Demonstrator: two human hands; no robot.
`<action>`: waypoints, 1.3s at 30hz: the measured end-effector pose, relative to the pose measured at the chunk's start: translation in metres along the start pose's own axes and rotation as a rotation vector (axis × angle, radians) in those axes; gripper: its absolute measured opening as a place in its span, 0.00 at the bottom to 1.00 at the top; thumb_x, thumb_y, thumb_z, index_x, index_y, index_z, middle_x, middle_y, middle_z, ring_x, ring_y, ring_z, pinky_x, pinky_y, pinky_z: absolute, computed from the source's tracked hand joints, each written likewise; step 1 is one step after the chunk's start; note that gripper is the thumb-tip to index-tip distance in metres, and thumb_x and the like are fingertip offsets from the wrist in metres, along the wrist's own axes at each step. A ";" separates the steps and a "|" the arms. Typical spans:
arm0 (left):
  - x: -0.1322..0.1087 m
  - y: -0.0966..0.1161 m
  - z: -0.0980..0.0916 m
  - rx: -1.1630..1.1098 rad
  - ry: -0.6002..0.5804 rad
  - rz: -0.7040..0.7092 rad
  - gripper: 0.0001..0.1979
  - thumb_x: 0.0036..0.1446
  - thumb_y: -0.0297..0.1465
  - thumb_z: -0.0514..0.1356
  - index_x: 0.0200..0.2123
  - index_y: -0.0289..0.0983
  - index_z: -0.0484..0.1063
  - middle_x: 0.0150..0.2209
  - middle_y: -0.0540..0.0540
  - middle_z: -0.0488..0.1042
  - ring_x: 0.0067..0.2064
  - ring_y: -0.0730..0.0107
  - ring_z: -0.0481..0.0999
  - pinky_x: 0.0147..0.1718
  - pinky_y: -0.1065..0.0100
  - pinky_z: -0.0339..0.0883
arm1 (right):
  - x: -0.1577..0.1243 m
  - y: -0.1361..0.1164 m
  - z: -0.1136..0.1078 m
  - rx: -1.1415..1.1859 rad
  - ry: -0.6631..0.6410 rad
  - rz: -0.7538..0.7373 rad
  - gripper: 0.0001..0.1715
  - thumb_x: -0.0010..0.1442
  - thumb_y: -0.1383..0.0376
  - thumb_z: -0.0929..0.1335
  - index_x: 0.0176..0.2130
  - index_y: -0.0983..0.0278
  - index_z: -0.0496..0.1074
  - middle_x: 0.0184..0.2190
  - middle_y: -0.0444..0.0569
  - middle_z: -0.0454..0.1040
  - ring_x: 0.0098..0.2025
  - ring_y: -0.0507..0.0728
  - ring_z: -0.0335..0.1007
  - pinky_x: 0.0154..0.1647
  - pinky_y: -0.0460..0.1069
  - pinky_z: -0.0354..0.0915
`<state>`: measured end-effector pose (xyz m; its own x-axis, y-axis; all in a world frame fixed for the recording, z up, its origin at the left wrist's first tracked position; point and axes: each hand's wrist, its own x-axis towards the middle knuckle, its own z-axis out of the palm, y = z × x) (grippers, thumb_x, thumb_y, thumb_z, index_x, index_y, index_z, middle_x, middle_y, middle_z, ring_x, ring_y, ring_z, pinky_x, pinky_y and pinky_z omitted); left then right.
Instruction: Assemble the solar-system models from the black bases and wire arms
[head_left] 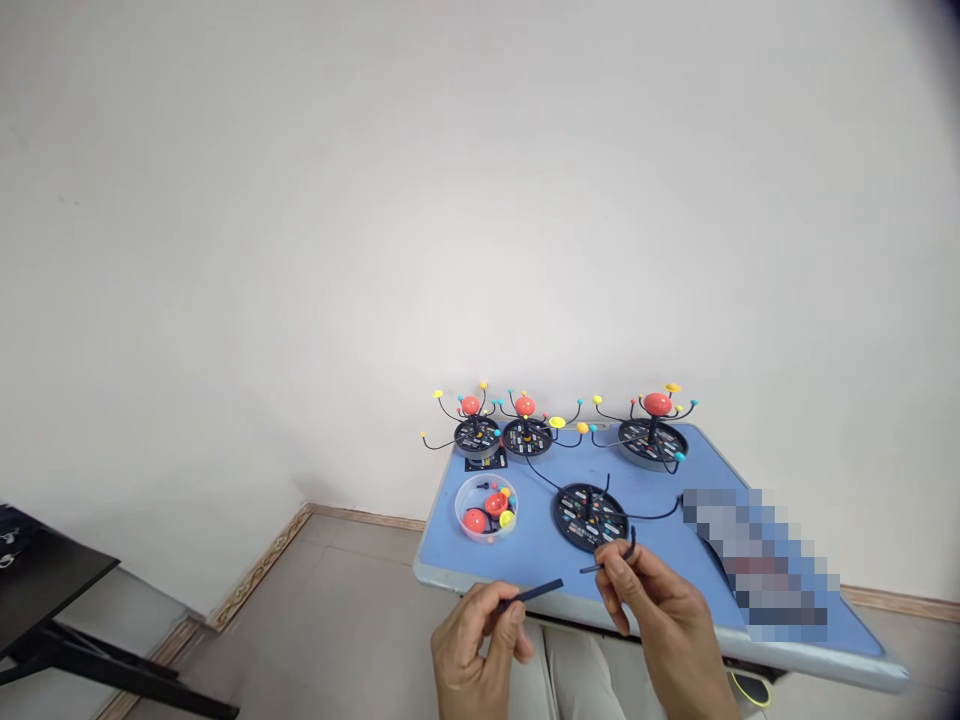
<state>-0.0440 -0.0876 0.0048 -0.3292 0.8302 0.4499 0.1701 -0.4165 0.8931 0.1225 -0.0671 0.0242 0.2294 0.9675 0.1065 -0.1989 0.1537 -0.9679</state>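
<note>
Left hand (474,640), cut off at the lower edge, pinches a flat, straight black strip (543,589) between thumb and fingers, which hide its near end; right hand (671,610), closed likewise, holds a thin curved black piece (633,541), mid-length covered, near the blue tabletop's (536,553) front edge. Beyond: clear tub (466,497) of glossy balls (474,520), round black base (571,520) with illegible print, pixelated item (757,570). Farthest: three red-balled models (658,405).

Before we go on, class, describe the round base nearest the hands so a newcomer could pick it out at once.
Find the blue table by the wall. On it, right of the clear tub, sits a round black base with curved rods. Unlike the three models behind it, each topped by a red ball, it has none.
</note>
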 end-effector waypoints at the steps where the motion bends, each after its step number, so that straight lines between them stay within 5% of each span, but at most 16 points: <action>1: 0.000 -0.001 0.000 -0.001 -0.001 0.002 0.10 0.56 0.41 0.66 0.31 0.41 0.80 0.17 0.52 0.72 0.17 0.74 0.70 0.22 0.73 0.66 | 0.000 0.000 0.000 -0.005 -0.019 0.006 0.24 0.53 0.44 0.71 0.27 0.62 0.73 0.17 0.40 0.62 0.19 0.49 0.54 0.20 0.46 0.56; 26: -0.004 -0.001 0.004 -0.148 -0.001 -0.129 0.14 0.53 0.44 0.67 0.32 0.39 0.80 0.19 0.53 0.76 0.16 0.74 0.74 0.19 0.75 0.69 | -0.003 0.006 0.010 -0.033 -0.087 -0.023 0.25 0.54 0.44 0.71 0.25 0.63 0.71 0.17 0.40 0.61 0.19 0.50 0.55 0.20 0.46 0.56; 39: -0.008 -0.003 0.009 -0.147 -0.001 -0.140 0.14 0.54 0.44 0.66 0.33 0.38 0.80 0.19 0.52 0.77 0.16 0.72 0.74 0.17 0.74 0.71 | -0.005 0.007 0.012 0.090 -0.045 0.087 0.25 0.47 0.45 0.75 0.23 0.64 0.74 0.14 0.42 0.66 0.16 0.49 0.58 0.15 0.45 0.60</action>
<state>-0.0332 -0.0894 -0.0015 -0.3390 0.8844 0.3209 -0.0147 -0.3460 0.9381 0.1089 -0.0688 0.0198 0.1648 0.9857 0.0355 -0.3012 0.0846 -0.9498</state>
